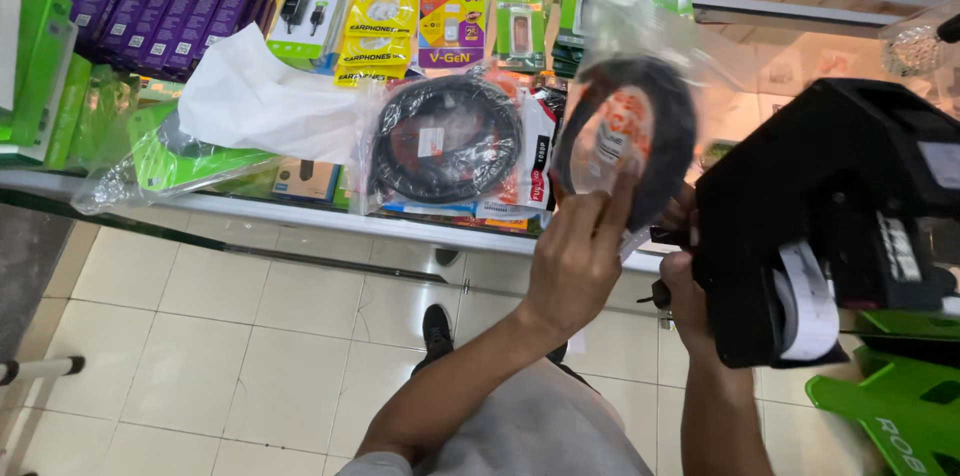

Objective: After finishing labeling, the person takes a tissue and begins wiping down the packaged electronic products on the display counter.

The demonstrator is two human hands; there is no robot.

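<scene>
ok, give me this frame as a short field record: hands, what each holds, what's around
left hand: holds up a clear bag with a coiled black cable, fingers on its lower edge
right hand: grips a black label gun, white label roll at its front
counter: second bagged black cable, white plastic bag, yellow earphone packs, purple boxes
floor: beige tiles
lower right: green plastic stool

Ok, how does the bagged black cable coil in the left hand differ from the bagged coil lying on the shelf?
The bagged black cable coil in the left hand is lifted, upright and motion-blurred; the bagged coil on the shelf lies flat, sharp, untouched. Both are black coils in clear plastic bags. The left hand pinches the held bag's lower edge.
</scene>
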